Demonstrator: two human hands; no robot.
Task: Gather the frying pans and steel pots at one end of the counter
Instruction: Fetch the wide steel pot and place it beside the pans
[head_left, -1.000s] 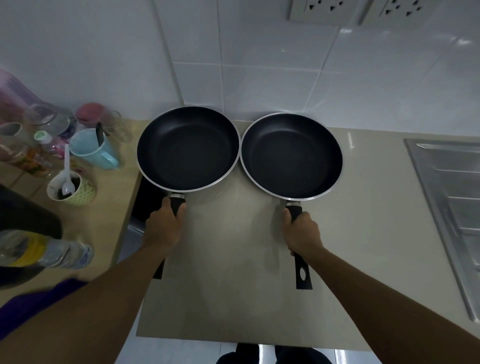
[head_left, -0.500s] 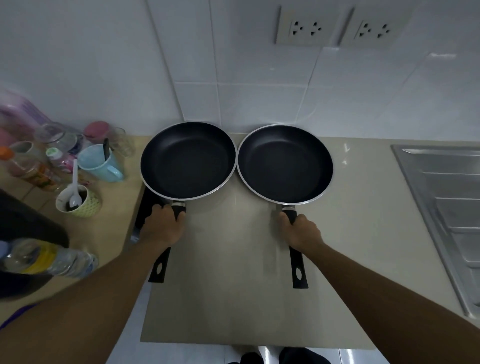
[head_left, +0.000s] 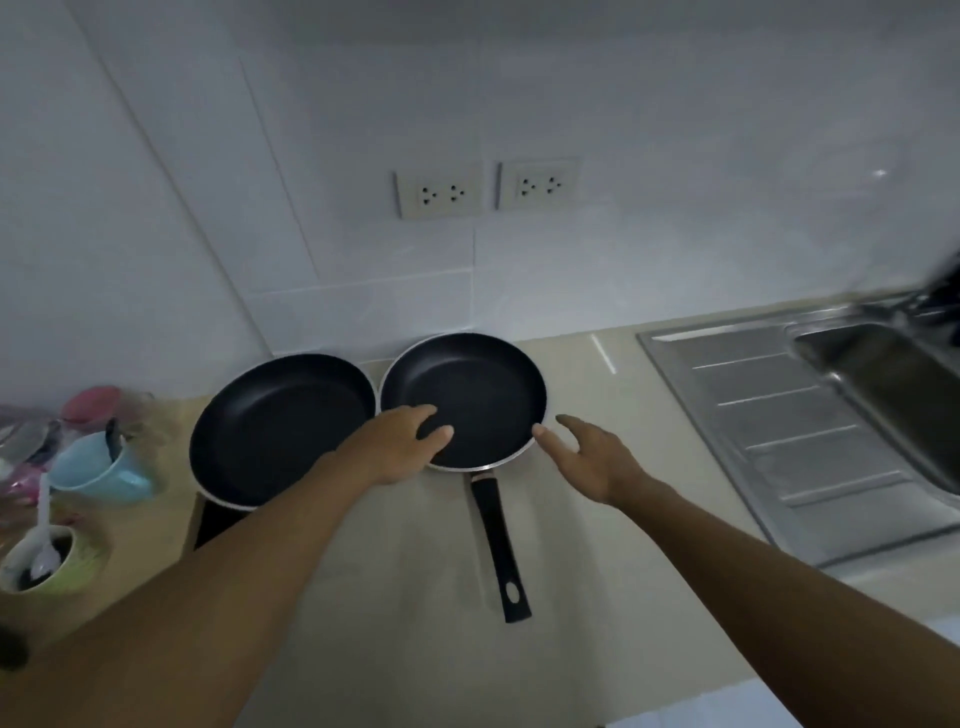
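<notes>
Two black frying pans with silver rims lie side by side on the beige counter against the tiled wall. The left frying pan (head_left: 280, 426) has its handle hidden under my left forearm. The right frying pan (head_left: 472, 395) points its black handle toward me. My left hand (head_left: 400, 441) hovers over the near left rim of the right pan, fingers apart, holding nothing. My right hand (head_left: 587, 457) is open just right of that pan's rim, its fingertips close to the edge. No steel pots are in view.
A blue mug (head_left: 93, 467), a green cup with a white spoon (head_left: 47, 561) and other jars crowd the left end. A steel sink with drainboard (head_left: 779, 415) fills the right. Two wall sockets (head_left: 488, 187) sit above the pans. Bare counter (head_left: 597, 597) lies near me.
Both hands have let go of the pan handles and moved forward and up toward the right pan. The view has swung up and to the right, showing the sink.
</notes>
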